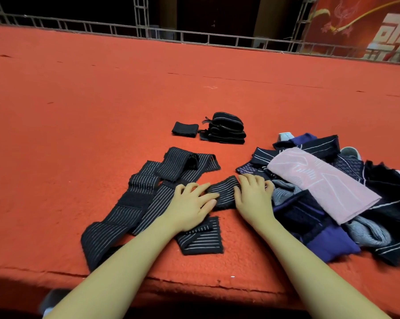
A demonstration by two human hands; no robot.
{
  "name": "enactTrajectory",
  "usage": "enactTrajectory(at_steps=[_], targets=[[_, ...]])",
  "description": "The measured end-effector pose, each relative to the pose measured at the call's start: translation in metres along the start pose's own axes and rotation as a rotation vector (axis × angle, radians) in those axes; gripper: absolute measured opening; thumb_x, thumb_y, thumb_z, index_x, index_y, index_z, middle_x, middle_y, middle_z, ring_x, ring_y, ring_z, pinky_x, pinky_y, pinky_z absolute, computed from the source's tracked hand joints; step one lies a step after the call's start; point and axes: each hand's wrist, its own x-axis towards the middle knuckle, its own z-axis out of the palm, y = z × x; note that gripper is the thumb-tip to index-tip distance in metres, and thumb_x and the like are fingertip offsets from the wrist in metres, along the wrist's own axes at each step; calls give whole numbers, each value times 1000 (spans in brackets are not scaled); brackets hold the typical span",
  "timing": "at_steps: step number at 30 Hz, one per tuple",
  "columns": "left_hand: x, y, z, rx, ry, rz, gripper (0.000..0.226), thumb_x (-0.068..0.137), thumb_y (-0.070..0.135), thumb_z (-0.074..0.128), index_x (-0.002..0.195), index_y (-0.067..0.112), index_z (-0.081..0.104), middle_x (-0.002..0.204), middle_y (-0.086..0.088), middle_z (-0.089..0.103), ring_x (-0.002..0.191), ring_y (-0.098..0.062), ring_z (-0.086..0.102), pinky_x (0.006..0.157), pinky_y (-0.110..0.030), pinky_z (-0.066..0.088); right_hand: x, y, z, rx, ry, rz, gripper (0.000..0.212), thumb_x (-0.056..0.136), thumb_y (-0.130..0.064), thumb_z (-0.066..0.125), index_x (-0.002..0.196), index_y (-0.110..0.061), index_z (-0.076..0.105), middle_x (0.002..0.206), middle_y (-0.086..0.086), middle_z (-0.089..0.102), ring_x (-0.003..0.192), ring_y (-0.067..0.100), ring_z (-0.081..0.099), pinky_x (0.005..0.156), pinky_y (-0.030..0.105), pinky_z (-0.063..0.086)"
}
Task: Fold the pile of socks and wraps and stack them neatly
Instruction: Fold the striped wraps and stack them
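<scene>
Fingers of your left hand [191, 203] lie spread and nearly straight, tips pressing the near-left edge of a folded section of black pinstriped wrap [224, 192]. Your right hand [254, 196] lies opposite, fingers slightly curved, pressing that section's right edge; neither hand curls round it. Between your palms the folded section lies flat on the red carpet [79, 111]. Leftward, the remaining wrap length [134, 203] trails toward the platform edge. Just right of your right hand lies the unsorted pile [332, 192], topped by a pink cloth [318, 180]. Farther back stands the finished stack [225, 128], a single folded piece [185, 129] just beside it.
</scene>
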Motion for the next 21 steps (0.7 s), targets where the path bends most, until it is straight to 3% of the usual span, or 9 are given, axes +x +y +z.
enactTrajectory(at_steps=[3, 6, 10, 12, 16, 21], targets=[[5, 4, -1, -22, -34, -71, 46, 100, 52, 20, 132, 39, 51, 152, 12, 30, 136, -17, 22, 103, -36, 10, -5, 0, 10, -56, -96, 27, 33, 81, -30, 54, 104, -8, 64, 92, 8, 67, 90, 33, 59, 85, 43, 23], [16, 14, -3, -4, 15, -140, 36, 101, 43, 32, 123, 29, 56, 143, 9, 42, 130, -20, 30, 99, -36, 13, -10, -4, 14, 7, -59, 23, 33, 81, -23, 60, 110, -7, 63, 91, 9, 66, 88, 34, 60, 83, 41, 22], [27, 24, 1, 65, 21, -238, 47, 98, 38, 36, 140, 15, 35, 140, -2, 45, 127, -26, 35, 103, -40, 18, -13, -7, 16, 23, 75, 0, 43, 77, -27, 46, 110, -7, 64, 85, 5, 63, 80, 29, 60, 80, 39, 24], [27, 24, 5, 52, -1, -231, 51, 99, 37, 34, 145, 16, 28, 144, -2, 41, 129, -27, 32, 104, -41, 16, -14, -5, 19, 20, 118, -15, 37, 74, -26, 51, 102, -7, 66, 83, 6, 61, 77, 29, 60, 79, 38, 24], [27, 22, 3, 48, 39, -226, 47, 99, 39, 37, 141, 20, 36, 135, -3, 47, 126, -26, 36, 99, -40, 15, -16, -6, 17, 21, 160, -11, 30, 83, -32, 40, 86, -13, 62, 78, 3, 57, 73, 28, 58, 78, 38, 24], [29, 23, 1, 35, 39, -300, 47, 99, 40, 38, 138, 16, 39, 128, -7, 49, 120, -29, 41, 99, -42, 18, -19, -8, 13, 56, 173, -33, 29, 88, -31, 36, 86, -15, 60, 76, -2, 59, 75, 25, 58, 78, 38, 24]])
